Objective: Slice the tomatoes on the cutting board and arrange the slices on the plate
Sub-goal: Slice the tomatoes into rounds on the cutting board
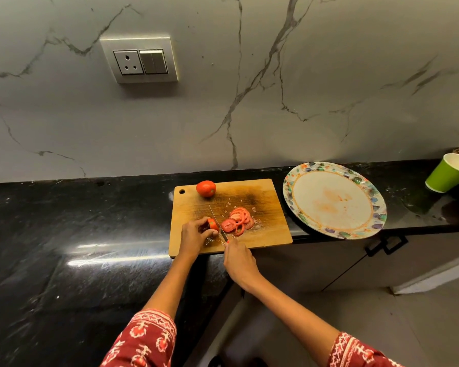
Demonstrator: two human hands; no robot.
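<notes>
A wooden cutting board [265, 192] lies on the black counter. My left hand [194, 235] grips the remaining end of a tomato [213, 225] on the board. My right hand [239, 258] holds a knife [217, 225] whose blade rests against that tomato's cut face. Several red slices [237, 221] lie in a pile just right of the blade. A whole tomato [206, 188] sits at the board's far edge. The patterned plate [334, 200] stands to the right of the board with only juice stains on it.
A green paper cup [448, 172] stands at the far right of the counter [77, 234]. The counter's front edge steps back below the board, with a cabinet handle [386, 245] under the plate. A wall socket [139, 60] is on the marble backsplash.
</notes>
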